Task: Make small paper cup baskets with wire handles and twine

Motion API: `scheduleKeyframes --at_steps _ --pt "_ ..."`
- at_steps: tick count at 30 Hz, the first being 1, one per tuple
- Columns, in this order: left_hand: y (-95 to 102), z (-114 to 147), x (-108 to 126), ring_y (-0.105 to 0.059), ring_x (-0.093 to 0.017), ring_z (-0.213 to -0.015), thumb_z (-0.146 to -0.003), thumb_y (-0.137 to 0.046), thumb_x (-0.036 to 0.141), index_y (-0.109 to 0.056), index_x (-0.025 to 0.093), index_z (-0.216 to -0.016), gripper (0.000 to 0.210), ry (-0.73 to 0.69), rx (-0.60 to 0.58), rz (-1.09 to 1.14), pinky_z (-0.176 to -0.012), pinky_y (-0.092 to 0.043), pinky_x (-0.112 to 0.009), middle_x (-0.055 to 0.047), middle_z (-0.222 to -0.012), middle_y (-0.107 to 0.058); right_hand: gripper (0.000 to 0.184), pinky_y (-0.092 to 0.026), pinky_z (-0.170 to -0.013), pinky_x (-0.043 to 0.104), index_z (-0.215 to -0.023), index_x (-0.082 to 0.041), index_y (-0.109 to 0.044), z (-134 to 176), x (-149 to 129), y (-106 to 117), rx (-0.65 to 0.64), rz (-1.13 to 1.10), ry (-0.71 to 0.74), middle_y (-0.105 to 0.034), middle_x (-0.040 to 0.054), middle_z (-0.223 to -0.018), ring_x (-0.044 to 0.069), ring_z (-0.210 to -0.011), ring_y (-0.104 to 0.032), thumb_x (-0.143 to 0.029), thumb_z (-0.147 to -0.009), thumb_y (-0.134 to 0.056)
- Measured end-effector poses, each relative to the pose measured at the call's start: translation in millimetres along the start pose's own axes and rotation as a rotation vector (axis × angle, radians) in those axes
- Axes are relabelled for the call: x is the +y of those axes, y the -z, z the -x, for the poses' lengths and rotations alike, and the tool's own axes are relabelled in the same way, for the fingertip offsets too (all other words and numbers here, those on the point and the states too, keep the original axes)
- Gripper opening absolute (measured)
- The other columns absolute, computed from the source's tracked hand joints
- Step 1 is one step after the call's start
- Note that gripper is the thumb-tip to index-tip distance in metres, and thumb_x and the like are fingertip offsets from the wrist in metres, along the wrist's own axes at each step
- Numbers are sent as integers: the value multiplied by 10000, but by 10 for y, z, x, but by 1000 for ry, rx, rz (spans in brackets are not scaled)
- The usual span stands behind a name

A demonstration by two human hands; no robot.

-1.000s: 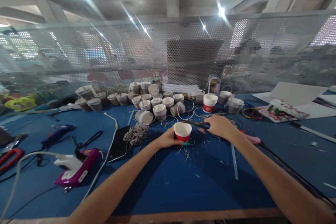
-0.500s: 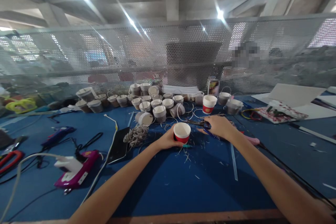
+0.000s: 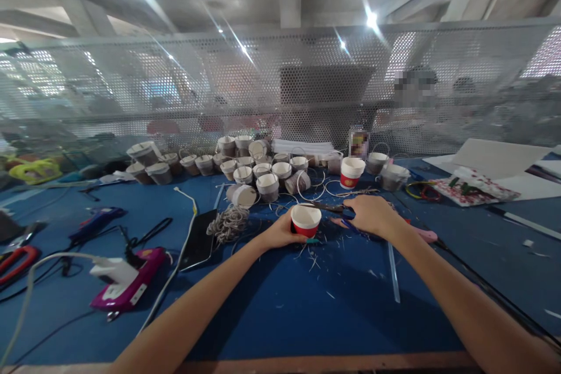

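Wrapped round a red and white paper cup (image 3: pixel 305 225) is my left hand (image 3: pixel 280 230); the cup stands upright with its mouth up. My right hand (image 3: pixel 372 214) grips a pair of scissors (image 3: pixel 328 207) by the blue handles. The dark blades point left and reach over the cup's rim; whether they touch the paper I cannot tell. Beyond my right hand stands a stack of red and white paper cups (image 3: pixel 352 172). Pale thin scraps (image 3: pixel 313 262) lie on the blue table below the cup.
Several grey-wrapped cups with wire handles (image 3: pixel 267 188) crowd the back. A bundle of grey cord (image 3: pixel 228 224) and a phone (image 3: pixel 200 241) lie left of the cup. Further left are a purple power strip (image 3: pixel 131 280), a blue glue gun (image 3: pixel 96 222) and red-handled scissors (image 3: pixel 20 263).
The scissors have come left, so their blades now reach over the rim of the held cup. My left hand keeps its hold on the cup.
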State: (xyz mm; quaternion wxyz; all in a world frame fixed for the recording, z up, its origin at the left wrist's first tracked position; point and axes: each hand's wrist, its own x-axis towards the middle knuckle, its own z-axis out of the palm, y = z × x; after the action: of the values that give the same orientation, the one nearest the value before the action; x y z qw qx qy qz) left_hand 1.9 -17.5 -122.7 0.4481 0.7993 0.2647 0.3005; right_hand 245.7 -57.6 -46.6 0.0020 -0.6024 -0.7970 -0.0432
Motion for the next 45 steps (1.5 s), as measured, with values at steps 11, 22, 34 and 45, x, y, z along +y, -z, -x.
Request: scheduleKeyframes --at_steps 11,22,34,45 --pt "16 -3 13 -491 -249 -1069 -589 -725 271 -430 132 -1184 679 37 -25 10 -950 -343 -403 -113 -1115 -569 517 -338 -511 259 -705 -193 -633 -22 -34 -8 -33 -20 22 -655 95 -709 221 -640 -597 -634 -741 -366" --pt "18 8 -3 -472 -255 -1094 -541 -757 291 -358 157 -1264 837 14 -27 12 -970 -323 -400 -118 -1171 -533 474 -368 -568 268 -883 -204 -623 -32 65 -29 58 -48 41 -659 92 -866 238 -774 -607 -605 -720 -431" --pt "-1 -7 13 -487 -236 -1083 -597 -725 259 -405 160 -1233 719 -9 -55 69 -966 -327 -382 -105 -1128 -571 416 -307 -494 260 -756 -222 -620 14 29 38 28 -7 3 -664 74 -766 239 -691 -610 -594 -708 -439" --pt "4 -6 9 -510 -238 -1044 -577 -736 269 -442 141 -1193 694 30 -34 54 -961 -329 -411 -100 -1077 -597 497 -343 -520 260 -747 -188 -649 10 -27 39 -36 -48 -3 -667 106 -767 232 -692 -612 -626 -720 -416"
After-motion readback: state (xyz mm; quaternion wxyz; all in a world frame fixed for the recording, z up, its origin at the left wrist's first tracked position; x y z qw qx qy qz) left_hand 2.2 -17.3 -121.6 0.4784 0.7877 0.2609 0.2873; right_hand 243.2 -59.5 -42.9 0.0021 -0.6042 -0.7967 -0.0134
